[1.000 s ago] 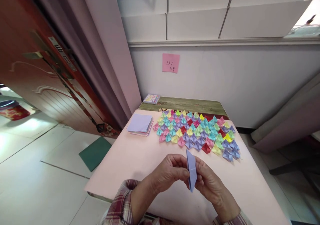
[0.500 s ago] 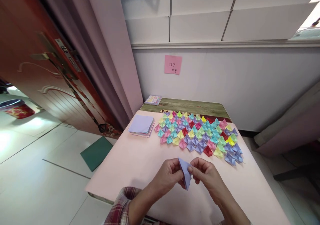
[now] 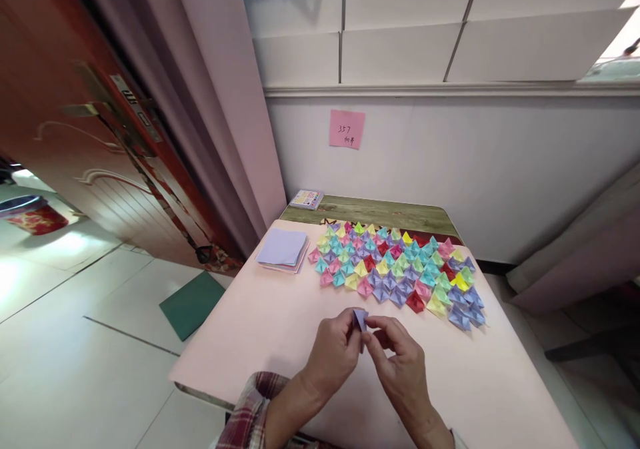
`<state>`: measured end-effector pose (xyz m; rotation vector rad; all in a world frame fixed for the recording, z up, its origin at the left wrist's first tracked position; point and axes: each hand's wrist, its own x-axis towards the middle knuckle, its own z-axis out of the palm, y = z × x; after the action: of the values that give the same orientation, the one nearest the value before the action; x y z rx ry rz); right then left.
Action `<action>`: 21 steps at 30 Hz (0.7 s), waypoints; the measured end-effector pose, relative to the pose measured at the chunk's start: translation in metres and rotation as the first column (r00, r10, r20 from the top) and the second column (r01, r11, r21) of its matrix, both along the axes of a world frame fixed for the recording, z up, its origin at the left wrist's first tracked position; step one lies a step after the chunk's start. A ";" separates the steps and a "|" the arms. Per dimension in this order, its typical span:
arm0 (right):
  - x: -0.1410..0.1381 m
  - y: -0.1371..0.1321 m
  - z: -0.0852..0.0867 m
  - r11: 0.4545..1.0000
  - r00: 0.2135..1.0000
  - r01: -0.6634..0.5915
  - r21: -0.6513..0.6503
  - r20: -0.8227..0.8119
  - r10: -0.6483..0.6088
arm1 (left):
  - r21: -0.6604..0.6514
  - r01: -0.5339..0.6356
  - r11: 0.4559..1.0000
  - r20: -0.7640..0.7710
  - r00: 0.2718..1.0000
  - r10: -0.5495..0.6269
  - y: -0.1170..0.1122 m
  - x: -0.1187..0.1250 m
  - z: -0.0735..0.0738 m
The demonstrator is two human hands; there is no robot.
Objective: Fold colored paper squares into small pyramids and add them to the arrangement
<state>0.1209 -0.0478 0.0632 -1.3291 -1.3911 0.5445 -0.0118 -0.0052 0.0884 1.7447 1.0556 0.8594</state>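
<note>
A small folded piece of purple paper (image 3: 360,320) is held above the near part of the table, mostly hidden by fingers. My left hand (image 3: 336,346) is closed around its left side. On its right edge, the thumb and forefinger of my right hand (image 3: 397,352) pinch it. Beyond my hands lie many small folded paper shapes (image 3: 399,269) in purple, blue, green, yellow, pink and red, set close together in rows. To their left rests a stack of square paper (image 3: 283,247) with a purple sheet on top.
A pink cover (image 3: 240,329) lies over most of the table, with bare wood at the back. A small printed pack (image 3: 307,200) sits at the back left corner. A pink note (image 3: 347,129) is stuck on the wall. On the floor lies a green sheet (image 3: 193,304).
The purple paper has turned and shows a much smaller face between my fingers. My right hand has shifted left and its fingertips now meet those of my left hand.
</note>
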 end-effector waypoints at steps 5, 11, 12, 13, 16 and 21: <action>-0.002 -0.003 0.001 0.996 0.995 0.038 0.077 0.090 -0.045 | 0.284 0.034 0.958 -0.223 0.974 0.032 -0.004 -0.005 -0.001; 0.000 -0.005 -0.007 0.970 0.950 0.071 0.234 0.282 -0.137 | 0.428 0.053 0.902 -0.359 0.926 0.116 -0.007 -0.003 0.000; -0.001 -0.004 -0.008 0.967 0.945 0.077 0.244 0.291 -0.148 | 0.444 0.049 0.895 -0.375 0.917 0.136 -0.007 -0.002 0.001; -0.002 -0.004 -0.007 0.967 0.946 0.086 0.240 0.284 -0.155 | 0.459 0.043 0.888 -0.385 0.910 0.155 -0.007 -0.002 0.001; -0.007 -0.002 -0.001 0.983 0.974 0.128 0.131 0.170 -0.150 | 0.483 0.031 0.875 -0.390 0.902 0.183 -0.007 0.000 0.002; -0.008 -0.001 0.005 0.984 0.983 0.176 0.029 0.047 -0.178 | 0.390 -0.011 0.921 -0.276 0.953 0.128 -0.008 -0.001 0.005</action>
<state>0.1127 -0.0492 0.0679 -1.4379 -1.2999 0.3757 -0.0123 -0.0134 0.0932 2.2327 1.2102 0.9143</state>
